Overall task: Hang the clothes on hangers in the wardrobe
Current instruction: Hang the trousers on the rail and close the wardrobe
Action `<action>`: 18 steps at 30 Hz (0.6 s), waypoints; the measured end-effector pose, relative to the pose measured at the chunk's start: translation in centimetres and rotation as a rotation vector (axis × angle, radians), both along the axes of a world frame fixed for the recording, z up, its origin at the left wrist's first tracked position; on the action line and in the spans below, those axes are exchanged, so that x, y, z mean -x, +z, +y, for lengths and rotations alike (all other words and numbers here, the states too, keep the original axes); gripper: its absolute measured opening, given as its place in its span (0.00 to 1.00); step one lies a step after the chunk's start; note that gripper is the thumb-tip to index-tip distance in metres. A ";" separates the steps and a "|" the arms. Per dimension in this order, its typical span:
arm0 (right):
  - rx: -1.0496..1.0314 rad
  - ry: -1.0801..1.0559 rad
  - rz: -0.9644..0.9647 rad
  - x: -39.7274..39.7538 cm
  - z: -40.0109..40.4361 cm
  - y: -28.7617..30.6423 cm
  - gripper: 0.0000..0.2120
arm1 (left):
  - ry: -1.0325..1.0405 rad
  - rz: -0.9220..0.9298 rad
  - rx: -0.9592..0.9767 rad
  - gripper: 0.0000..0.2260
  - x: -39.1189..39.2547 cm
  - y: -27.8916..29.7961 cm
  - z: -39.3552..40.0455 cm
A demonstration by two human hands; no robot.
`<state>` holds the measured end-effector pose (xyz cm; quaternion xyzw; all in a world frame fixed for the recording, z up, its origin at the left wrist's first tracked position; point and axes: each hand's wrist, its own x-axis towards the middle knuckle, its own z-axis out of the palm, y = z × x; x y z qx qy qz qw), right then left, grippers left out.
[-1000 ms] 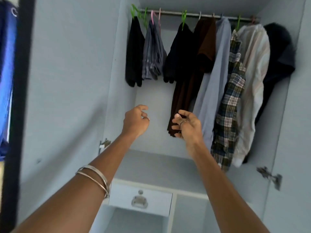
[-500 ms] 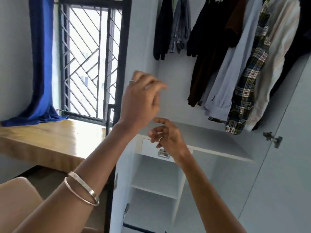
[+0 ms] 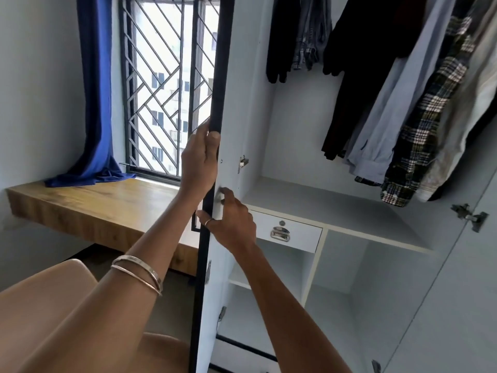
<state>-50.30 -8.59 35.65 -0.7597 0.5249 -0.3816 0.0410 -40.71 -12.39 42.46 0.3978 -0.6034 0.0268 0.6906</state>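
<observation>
Both hands are on the wardrobe's left door (image 3: 212, 84), which stands edge-on with a black edge strip. The left hand (image 3: 199, 162) has its fingers wrapped around that edge, and the right hand (image 3: 231, 222), just below, curls its fingers onto the door too. The clothes (image 3: 382, 84) hang up top inside the pale grey wardrobe (image 3: 317, 200): black pieces, a grey striped one, a dark brown one, a light blue shirt, a plaid shirt, a beige one. Their hangers are out of frame. A white drawer (image 3: 287, 232) with a metal pull sits under the shelf.

Both hands (image 3: 200, 160) grip the wardrobe door (image 3: 212, 76) edge.
</observation>
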 end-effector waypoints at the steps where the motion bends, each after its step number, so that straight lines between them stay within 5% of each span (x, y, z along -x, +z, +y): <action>1: -0.006 0.001 -0.022 0.3 0.0 -0.4 0.30 | 0.014 -0.004 0.014 0.22 0.3 -0.5 -0.4; 8: 0.183 -0.001 0.053 3.7 -0.7 -2.2 0.25 | 0.010 -0.008 0.120 0.26 3.7 -1.5 0.2; 18: 0.007 -0.085 -0.168 17.6 -4.3 -2.5 0.10 | -0.058 -0.068 0.144 0.21 16.8 -2.9 -4.5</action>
